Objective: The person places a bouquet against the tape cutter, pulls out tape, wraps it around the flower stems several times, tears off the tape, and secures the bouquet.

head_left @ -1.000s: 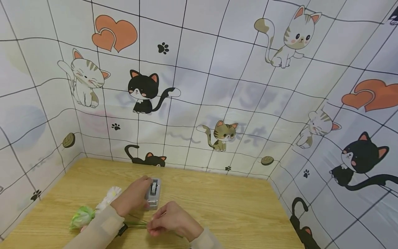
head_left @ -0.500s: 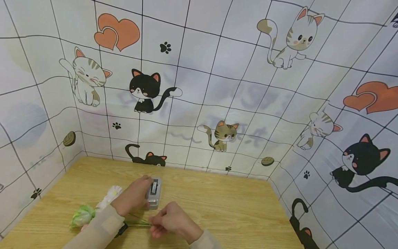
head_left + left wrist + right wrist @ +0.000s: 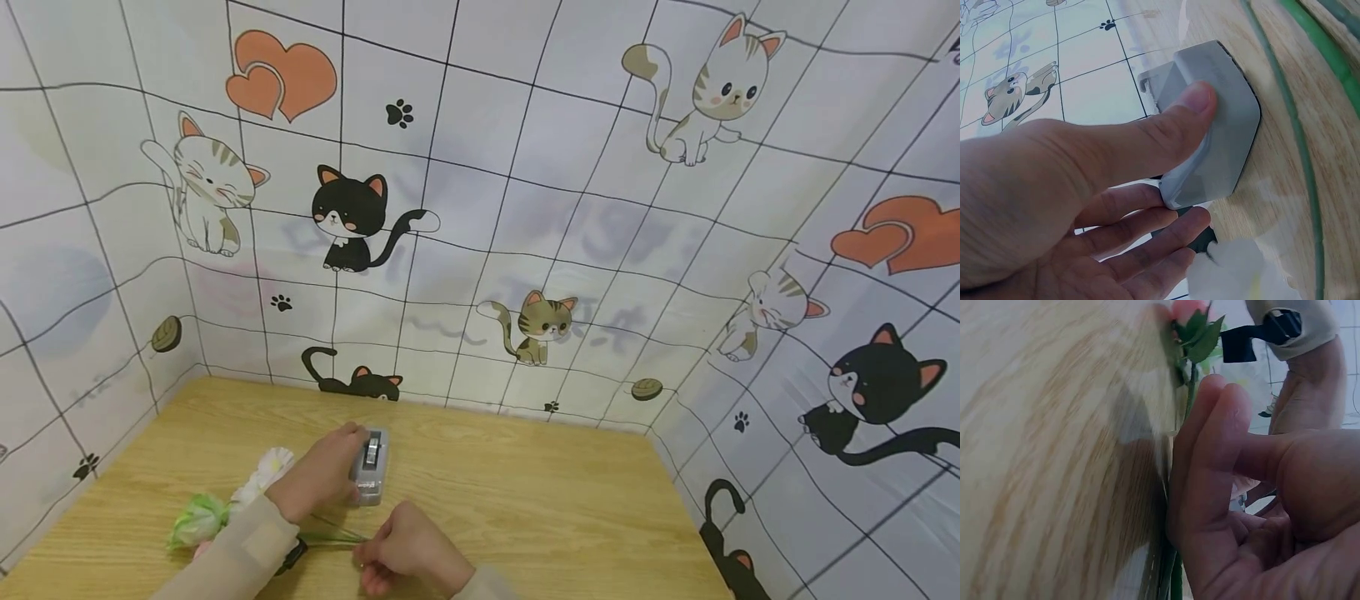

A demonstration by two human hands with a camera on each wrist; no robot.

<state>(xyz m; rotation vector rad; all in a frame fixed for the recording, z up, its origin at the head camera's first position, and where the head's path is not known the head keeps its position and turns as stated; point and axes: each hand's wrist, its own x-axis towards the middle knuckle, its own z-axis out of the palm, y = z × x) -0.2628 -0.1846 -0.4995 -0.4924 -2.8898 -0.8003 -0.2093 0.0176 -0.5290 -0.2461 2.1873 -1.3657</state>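
My left hand (image 3: 322, 471) grips a clear grey tape dispenser (image 3: 372, 479) standing on the table. In the left wrist view the thumb lies along the dispenser's grey side (image 3: 1229, 125), with the other fingers at its far edge. Thin green flower stems (image 3: 333, 540) run from under my left forearm to my right hand (image 3: 412, 546). The right fingers are curled and pinch the stems close to the tabletop; their exact grip is partly hidden. At the stems' left end lie a pale green flower (image 3: 197, 523), white flowers (image 3: 273, 462) and a pink flower (image 3: 1186, 309) with green leaves.
The wooden table (image 3: 540, 492) reaches back to a wall sheet (image 3: 480, 200) printed with cats and grid lines, which also rises on both sides. A black strap (image 3: 294, 557) shows by the left sleeve.
My right hand has shifted slightly toward the table's near edge, still at the stems. The left hand and the tape dispenser have stayed in place.
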